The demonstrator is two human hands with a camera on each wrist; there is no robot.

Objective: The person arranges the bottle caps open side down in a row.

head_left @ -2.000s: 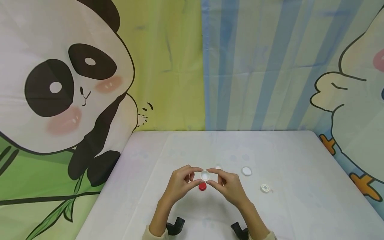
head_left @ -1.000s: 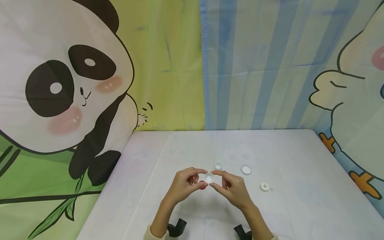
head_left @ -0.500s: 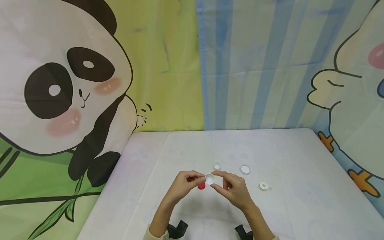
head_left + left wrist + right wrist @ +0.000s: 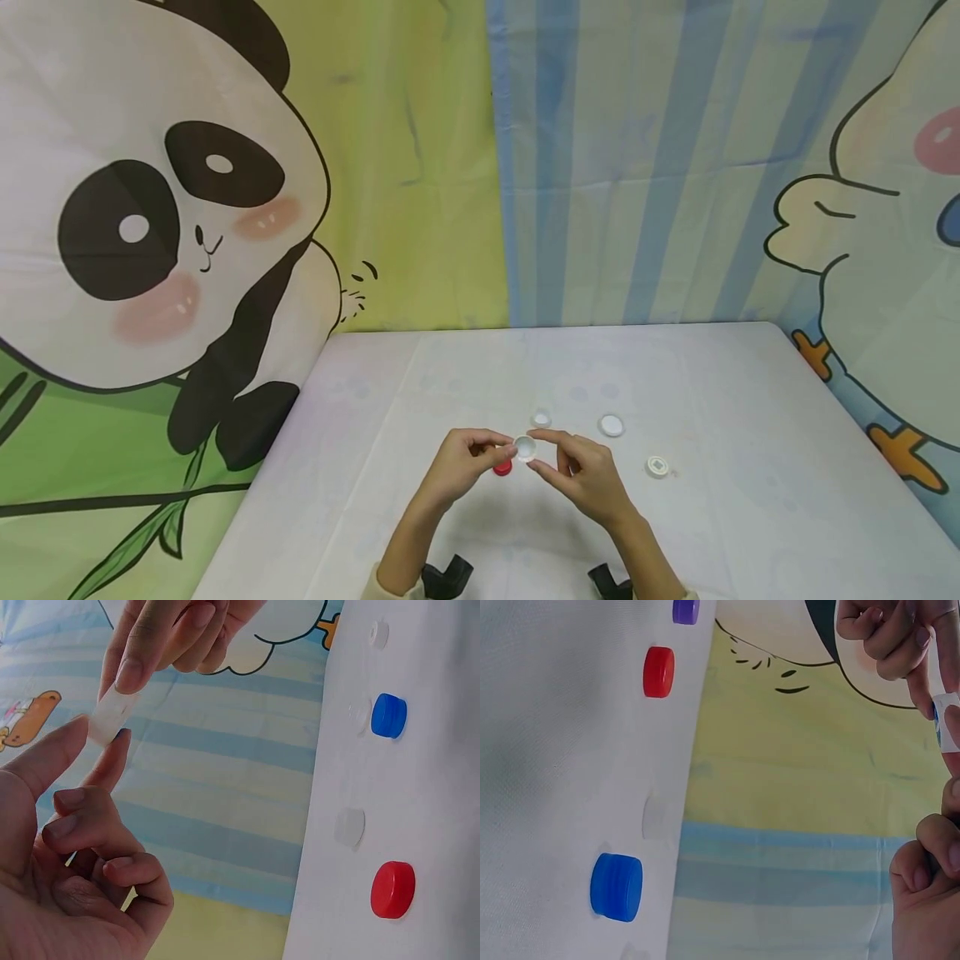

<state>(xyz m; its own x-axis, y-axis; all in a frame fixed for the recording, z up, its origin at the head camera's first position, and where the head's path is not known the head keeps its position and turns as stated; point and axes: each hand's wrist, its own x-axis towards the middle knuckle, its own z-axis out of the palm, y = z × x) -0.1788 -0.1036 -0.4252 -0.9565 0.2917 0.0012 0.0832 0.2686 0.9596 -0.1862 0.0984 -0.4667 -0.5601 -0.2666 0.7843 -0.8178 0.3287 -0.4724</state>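
Both hands pinch one white bottle cap (image 4: 525, 448) between them, held up above the table with its hollow side toward the head camera. My left hand (image 4: 467, 465) grips its left side with thumb and forefinger. On the opposite side, the right hand (image 4: 587, 473) has its forefinger at the top rim and its thumb at the bottom. The left wrist view shows the cap (image 4: 112, 714) edge-on between the fingertips. A sliver of blue shows at the face of the cap (image 4: 946, 724) in the right wrist view. Just beyond the left thumb lies a red cap (image 4: 502, 467), partly covered.
On the white table (image 4: 720, 533), a clear-white disc (image 4: 541, 417), a white disc (image 4: 611, 426) and a white cap (image 4: 657, 467) lie beyond and to the right. The wrist views also show a blue cap (image 4: 389, 715) and a purple cap (image 4: 685, 610), hidden in the head view.
The held white cap has shifted slightly right and down. The left thumb has moved from the cap's lower rim up to its left side. The loose caps stay where they lay.
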